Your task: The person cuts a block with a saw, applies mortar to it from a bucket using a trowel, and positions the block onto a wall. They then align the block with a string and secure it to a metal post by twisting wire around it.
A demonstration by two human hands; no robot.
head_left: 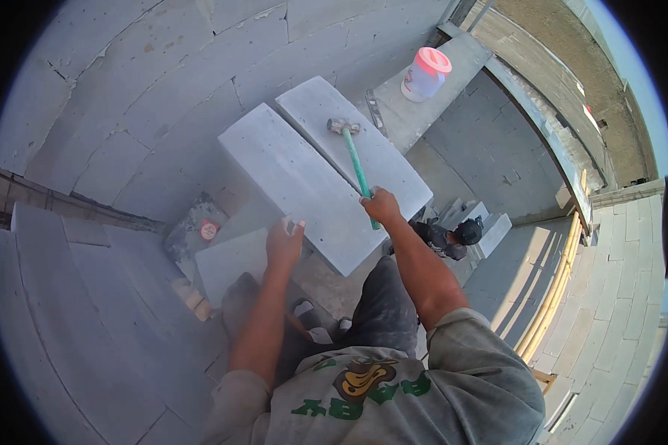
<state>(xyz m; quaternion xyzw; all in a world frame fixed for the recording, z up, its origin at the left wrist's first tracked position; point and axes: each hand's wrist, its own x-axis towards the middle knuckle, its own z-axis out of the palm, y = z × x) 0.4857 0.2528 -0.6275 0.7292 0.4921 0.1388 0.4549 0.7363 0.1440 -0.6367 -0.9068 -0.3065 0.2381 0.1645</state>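
Observation:
Two large pale-grey concrete blocks lie side by side in front of me, a narrow gap between the left block [289,178] and the right block [393,178]. My right hand [381,206] is closed around the lower end of the green handle of a sledgehammer [355,152]. Its metal head rests over the far part of the right block. At the near-left edge of the left block is my left hand [283,243], fingers curled together; what they may pinch is too small to make out.
A pink-lidded jug [424,78] and a dark flat tool [375,111] sit on the ledge beyond the blocks. Below right, a person in a dark cap [467,231] is near stacked blocks. Yellow poles [553,289] lean farther right. A red-and-white round item [209,231] lies left.

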